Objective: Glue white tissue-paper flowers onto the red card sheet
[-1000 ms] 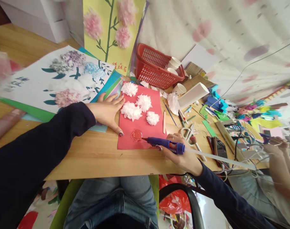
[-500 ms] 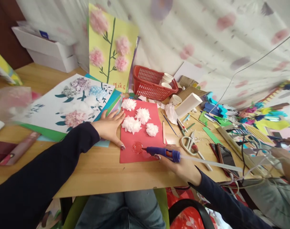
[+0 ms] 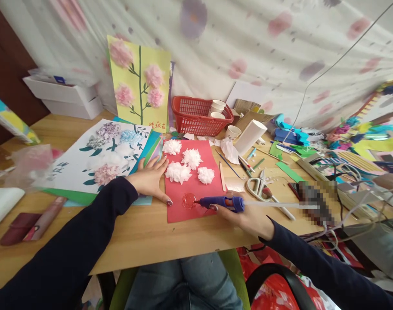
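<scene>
Four fluffy white paper flowers lie on a red sheet [image 3: 180, 212], two along its upper part and two below them. My right hand [image 3: 244, 219] is closed around a blue glue gun [image 3: 224, 202] with a long clear glue stick out of its back. The gun's tip is beside a round patch of clear glue [image 3: 189, 200] low on the sheet. Fingers spread, my left hand [image 3: 150, 180] lies flat at the sheet's left edge, partly over coloured papers [image 3: 147, 148], and holds nothing.
White flower artwork [image 3: 73, 163] lies at the left, and a yellow flower picture [image 3: 151, 64] stands behind. A red basket [image 3: 199, 122] holds paper cups. Scissors [image 3: 259, 186], a wooden stick [image 3: 222, 176] and pencils lie right of the sheet. Another person's hand [image 3: 390, 185] shows at the far right.
The camera view has shifted and tilted slightly. Both hands stay in about the same places relative to the red sheet, the glue gun's tip still beside the glue patch.
</scene>
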The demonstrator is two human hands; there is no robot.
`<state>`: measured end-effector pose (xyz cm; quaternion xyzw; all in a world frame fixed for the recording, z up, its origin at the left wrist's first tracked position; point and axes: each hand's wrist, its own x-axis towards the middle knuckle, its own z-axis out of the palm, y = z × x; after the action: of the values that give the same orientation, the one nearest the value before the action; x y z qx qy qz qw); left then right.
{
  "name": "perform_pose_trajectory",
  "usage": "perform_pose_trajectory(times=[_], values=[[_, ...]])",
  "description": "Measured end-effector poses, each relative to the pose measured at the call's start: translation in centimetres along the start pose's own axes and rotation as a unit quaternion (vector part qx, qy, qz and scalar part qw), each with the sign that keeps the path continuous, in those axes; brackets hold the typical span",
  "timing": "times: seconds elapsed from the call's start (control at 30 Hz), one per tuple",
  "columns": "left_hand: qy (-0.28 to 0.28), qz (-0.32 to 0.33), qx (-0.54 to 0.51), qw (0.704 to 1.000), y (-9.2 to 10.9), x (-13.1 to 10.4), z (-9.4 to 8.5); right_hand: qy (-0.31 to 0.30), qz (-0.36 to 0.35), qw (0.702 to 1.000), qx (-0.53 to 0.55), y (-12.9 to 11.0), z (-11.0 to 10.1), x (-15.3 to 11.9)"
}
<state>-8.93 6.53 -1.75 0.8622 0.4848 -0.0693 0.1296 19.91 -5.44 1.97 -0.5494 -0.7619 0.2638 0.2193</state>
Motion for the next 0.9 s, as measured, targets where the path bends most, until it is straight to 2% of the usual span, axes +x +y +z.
perform_pose_trajectory(times=[0.07, 0.2, 0.53, 0.9], values=[[0.000, 0.002, 0.001, 1.000, 0.00, 0.00, 0.05, 0.009, -0.004, 1.000, -0.005, 0.07, 0.11, -0.12], [-0.002, -0.003, 0.005, 1.000, 0.13, -0.03, -0.01, -0.009, -0.012, 1.000, -0.012, 0.06, -0.02, -0.26], [-0.014, -0.005, 0.012, 1.000, 0.35, -0.25, -0.56, -0.035, -0.031, 0.998, 0.038, -0.05, -0.43, -0.33], [-0.018, -0.010, 0.022, 1.000, 0.45, -0.26, -0.68, -0.036, 0.009, 0.996, 0.087, 0.39, -0.25, -0.20]])
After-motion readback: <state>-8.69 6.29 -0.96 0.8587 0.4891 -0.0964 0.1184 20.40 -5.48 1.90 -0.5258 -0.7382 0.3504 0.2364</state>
